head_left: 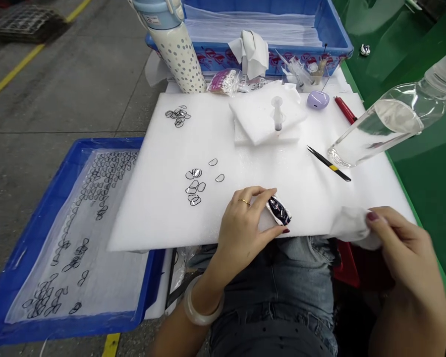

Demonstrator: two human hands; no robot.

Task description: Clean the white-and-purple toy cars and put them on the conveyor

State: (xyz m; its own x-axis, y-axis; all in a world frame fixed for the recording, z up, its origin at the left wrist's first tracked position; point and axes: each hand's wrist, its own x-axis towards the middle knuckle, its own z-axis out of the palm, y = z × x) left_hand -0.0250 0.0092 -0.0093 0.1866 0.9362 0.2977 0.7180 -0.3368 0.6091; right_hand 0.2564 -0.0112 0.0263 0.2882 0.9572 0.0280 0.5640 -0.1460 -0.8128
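My left hand (pixel 245 223) holds a small white and dark glossy part (pixel 279 210) between thumb and fingers, near the front edge of the white foam board (pixel 171 218). At the right front, my right hand (pixel 401 238) pinches a white cloth (pixel 351 224), slightly blurred. Several thin black-rimmed oval rings (pixel 195 187) lie on the board left of my left hand, with another cluster (pixel 178 115) farther back. Black tweezers (pixel 329 163) with a yellow band rest on the board behind the cloth.
A clear bottle (pixel 386 124) of liquid stands at the right. Behind are foam blocks (pixel 262 111) with a syringe (pixel 277 114), a purple case (pixel 317 100), a red tool (pixel 345 110), a dotted flask (pixel 178 54) and a blue bin (pixel 301 54). A blue tray (pixel 40 228) of rings sits left.
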